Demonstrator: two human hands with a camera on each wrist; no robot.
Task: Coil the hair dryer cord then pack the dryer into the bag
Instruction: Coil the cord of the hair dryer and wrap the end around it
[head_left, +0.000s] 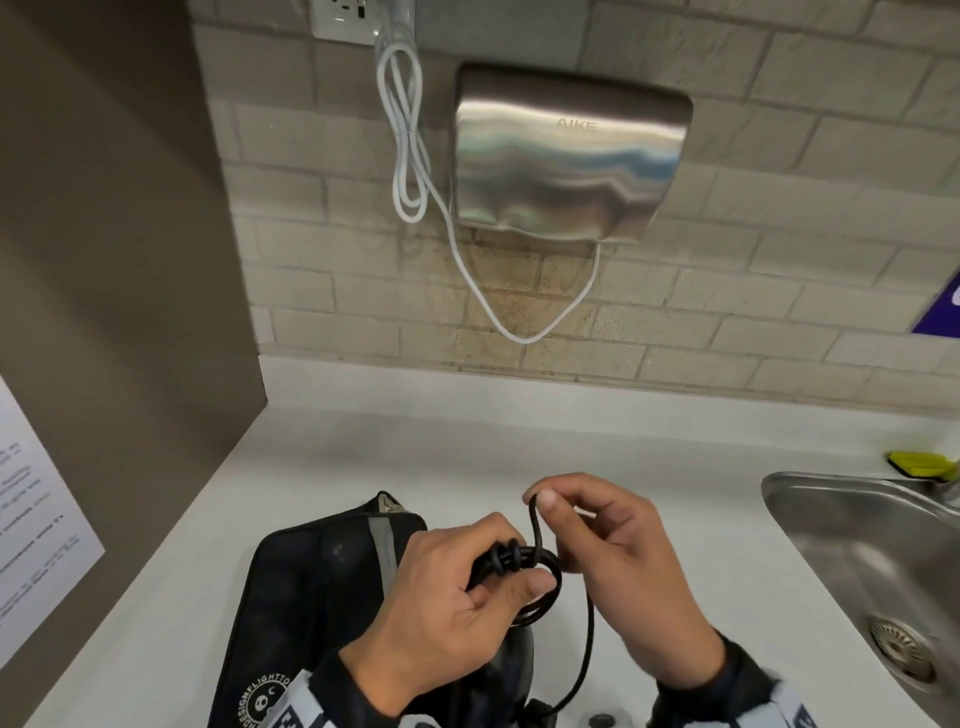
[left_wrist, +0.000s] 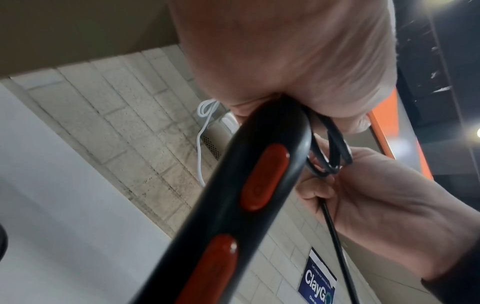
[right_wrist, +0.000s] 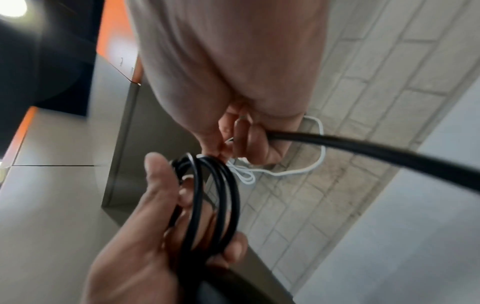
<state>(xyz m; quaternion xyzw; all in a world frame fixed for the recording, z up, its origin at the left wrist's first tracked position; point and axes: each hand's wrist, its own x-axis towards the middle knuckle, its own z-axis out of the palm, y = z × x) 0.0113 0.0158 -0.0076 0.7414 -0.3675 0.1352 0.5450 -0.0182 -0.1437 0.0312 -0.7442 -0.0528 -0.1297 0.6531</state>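
Head view: left hand curled round a bundle of black cord loops, thumb pressed across them; right hand just beside it, pinching a raised bend of the same cord between thumb and forefinger, other fingers loosely bent. Cord's free length hanging down from the right hand toward the lower edge. Black bag lying on the white surface under and left of the left hand, a round white logo near its lower corner. Dryer body mostly hidden beneath the wrists. Steel sink at right, yellow-green sponge behind its rim. On the tiled wall, a metal hand dryer with a white cable looped down from a socket. Printed sheet on the brown panel at left.

Left wrist view: left hand closed on the black dryer handle with two red-orange switches, cord loops caught in the same grip. Right hand beyond, cord running down out of it. Blue sign on the tiles.

Right wrist view: right hand pinching the cord, which stretches off to the right edge. Left hand below, several loops ringed over its fingers, thumb raised alongside. White cable on the wall behind.
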